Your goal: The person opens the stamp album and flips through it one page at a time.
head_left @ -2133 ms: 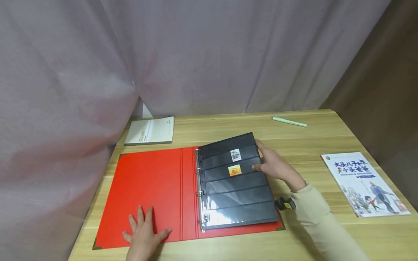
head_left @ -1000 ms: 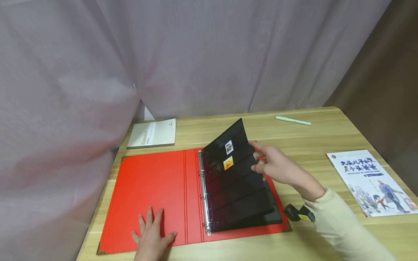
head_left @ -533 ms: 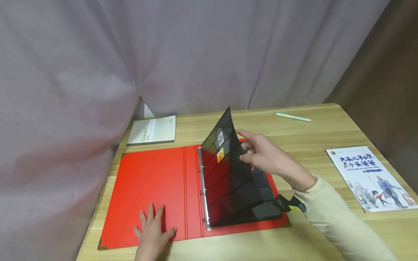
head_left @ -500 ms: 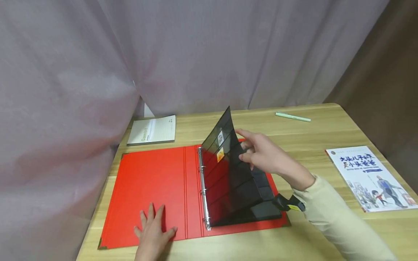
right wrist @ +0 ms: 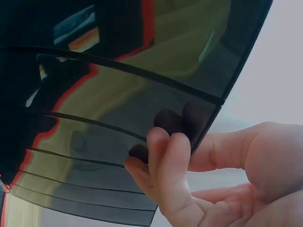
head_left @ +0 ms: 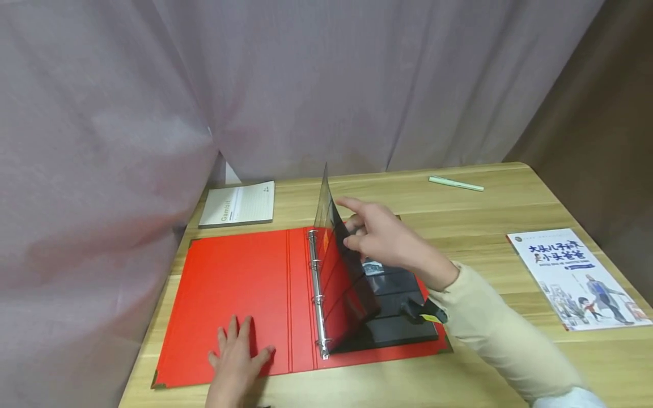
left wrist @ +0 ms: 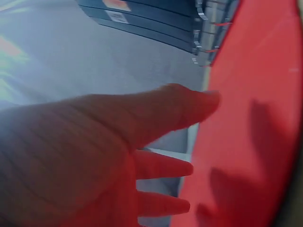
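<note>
Presently the right hand (head_left: 382, 241) pinches the dark stamp page (head_left: 339, 272), upright over the rings (head_left: 317, 294) of the red binder (head_left: 229, 294), left hand (head_left: 237, 360) flat on the near-left cover; a hasty pull would probably tear the punched holes.

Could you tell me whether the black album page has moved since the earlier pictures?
Yes. The black page, pinched by the right hand, has swung up from lying flat to nearly upright over the binder rings.
</note>
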Motion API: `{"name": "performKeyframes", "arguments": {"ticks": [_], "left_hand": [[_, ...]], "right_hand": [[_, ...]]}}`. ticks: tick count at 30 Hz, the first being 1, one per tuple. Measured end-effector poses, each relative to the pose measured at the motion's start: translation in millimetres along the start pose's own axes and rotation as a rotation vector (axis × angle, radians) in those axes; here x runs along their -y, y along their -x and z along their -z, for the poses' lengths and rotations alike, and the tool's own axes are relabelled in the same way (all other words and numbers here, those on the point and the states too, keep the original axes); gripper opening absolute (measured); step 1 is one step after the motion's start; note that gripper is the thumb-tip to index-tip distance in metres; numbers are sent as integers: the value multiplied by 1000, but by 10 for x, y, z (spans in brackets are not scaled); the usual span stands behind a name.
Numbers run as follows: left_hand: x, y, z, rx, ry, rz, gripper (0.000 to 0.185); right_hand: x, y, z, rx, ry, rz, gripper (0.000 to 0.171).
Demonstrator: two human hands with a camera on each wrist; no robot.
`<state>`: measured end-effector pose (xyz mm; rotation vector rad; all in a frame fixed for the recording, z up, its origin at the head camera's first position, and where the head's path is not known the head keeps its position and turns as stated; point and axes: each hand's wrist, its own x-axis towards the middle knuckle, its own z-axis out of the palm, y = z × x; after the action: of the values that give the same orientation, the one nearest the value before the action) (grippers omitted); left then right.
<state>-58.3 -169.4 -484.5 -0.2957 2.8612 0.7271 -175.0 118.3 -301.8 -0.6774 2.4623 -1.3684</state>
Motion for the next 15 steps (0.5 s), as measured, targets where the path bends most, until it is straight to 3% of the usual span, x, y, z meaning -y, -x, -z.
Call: {"name": "performKeyframes", "arguments": {"ticks": [3,8,12,15], "left_hand": [[-56,19,126,-40,79,-56,81],[-285,64,369,-182,300,-183,72],[-486,82,480,-313,413,-353,64],[-609,108,519,-373,485,-482,62]], "right_hand": [[46,-42,-45,-7,3,21,72],[147,-129,-131,7,5,28,72],[225,-194,-210,22,5,16,72],[271,-234,-274,34,-6,3,71]]}}
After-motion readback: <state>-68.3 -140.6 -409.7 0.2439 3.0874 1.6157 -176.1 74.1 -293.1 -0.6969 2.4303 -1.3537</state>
